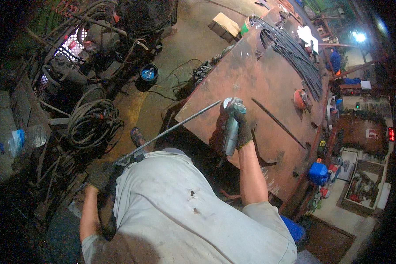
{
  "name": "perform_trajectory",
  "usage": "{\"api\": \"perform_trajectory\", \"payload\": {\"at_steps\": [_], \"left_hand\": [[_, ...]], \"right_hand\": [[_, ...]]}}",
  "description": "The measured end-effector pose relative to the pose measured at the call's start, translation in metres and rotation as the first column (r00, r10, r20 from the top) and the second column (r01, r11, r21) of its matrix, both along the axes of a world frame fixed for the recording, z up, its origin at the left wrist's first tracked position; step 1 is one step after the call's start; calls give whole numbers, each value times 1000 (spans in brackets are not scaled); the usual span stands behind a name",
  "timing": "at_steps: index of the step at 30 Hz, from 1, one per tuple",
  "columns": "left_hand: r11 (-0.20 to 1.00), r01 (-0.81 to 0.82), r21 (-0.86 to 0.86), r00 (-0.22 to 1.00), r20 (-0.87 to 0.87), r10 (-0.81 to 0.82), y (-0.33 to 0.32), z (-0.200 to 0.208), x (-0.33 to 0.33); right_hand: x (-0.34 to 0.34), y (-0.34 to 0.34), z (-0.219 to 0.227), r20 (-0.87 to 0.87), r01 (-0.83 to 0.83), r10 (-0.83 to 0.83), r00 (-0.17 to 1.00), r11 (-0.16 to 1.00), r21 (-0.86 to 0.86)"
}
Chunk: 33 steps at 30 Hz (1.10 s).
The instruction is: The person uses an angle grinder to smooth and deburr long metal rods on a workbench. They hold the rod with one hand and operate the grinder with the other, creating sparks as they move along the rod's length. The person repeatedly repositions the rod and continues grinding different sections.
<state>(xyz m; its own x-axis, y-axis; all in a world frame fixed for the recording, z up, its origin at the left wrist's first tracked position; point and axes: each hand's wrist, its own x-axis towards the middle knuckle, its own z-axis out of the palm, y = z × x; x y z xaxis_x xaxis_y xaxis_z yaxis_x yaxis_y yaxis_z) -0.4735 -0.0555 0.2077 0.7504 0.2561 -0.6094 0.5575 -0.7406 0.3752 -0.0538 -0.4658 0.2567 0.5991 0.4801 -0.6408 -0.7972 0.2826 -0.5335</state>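
A long ribbed steel rod point(171, 128) slants from the lower left up to the near corner of the rusty steel table point(246, 75). My left hand point(100, 176), in a dark work glove, is closed around its lower part, low at my left side. My right hand point(244, 130), gloved too, grips a teal and grey angle grinder point(230, 135) over the table's near edge. The grinder's pale disc point(227, 103) is close to the rod's upper end; whether they touch I cannot tell. A thin dark bar point(278, 122) lies on the tabletop to the right of the grinder.
Dark rods point(295, 57) lie bundled across the table's far side, near an orange-red round object point(302, 99). Coiled cables point(90, 121) and machinery crowd the left. A dark bucket point(148, 79) stands on the floor, with loose cords nearby. A blue jug point(317, 174) is right of the table.
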Motion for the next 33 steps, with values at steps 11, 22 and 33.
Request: {"api": "perform_trajectory", "payload": {"at_steps": [11,22,33], "left_hand": [[973,216,-78,970,128,-205,19,-45,-29],[960,-140,-243,990,-31,136,0,-13,-6],[969,-160,-190,986,-79,147,1,-5,3]], "right_hand": [[1,0,-2,-51,31,-34,998,998,-51],[11,16,5,-160,-62,103,982,967,246],[12,23,16,-46,-48,54,997,992,116]]}}
